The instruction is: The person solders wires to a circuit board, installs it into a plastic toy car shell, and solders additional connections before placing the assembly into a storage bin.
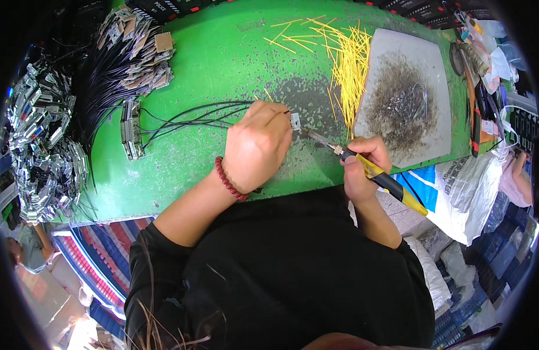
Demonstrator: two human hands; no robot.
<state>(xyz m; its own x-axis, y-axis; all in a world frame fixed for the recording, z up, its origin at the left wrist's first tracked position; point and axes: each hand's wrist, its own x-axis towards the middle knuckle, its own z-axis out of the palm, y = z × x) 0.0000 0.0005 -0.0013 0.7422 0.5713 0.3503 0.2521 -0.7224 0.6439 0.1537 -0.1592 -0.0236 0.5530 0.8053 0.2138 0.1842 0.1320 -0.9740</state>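
Observation:
My left hand (pixel 257 140), wearing a red bead bracelet on the wrist, is closed round thin black wires (pixel 190 118). They run left to a stack of silvery metal-cased parts (pixel 131 129) lying on the green table. Just past my left fingertips shows a small pale board (pixel 295 121); the fingers partly hide how it is held. Gripped in my right hand (pixel 365 169) is a yellow and black soldering iron (pixel 392 186). Its metal tip points left and lies close to the small board; whether they touch I cannot tell.
Yellow sticks or tubes (pixel 348 73) lie spread beside a grey, soot-stained plate (pixel 406 99) on the green table (pixel 217 58). At the left are a heap of silvery parts (pixel 45 140) and bundled cables with small boards (pixel 144 52). White sacks (pixel 470 189) lie beyond the table's right front.

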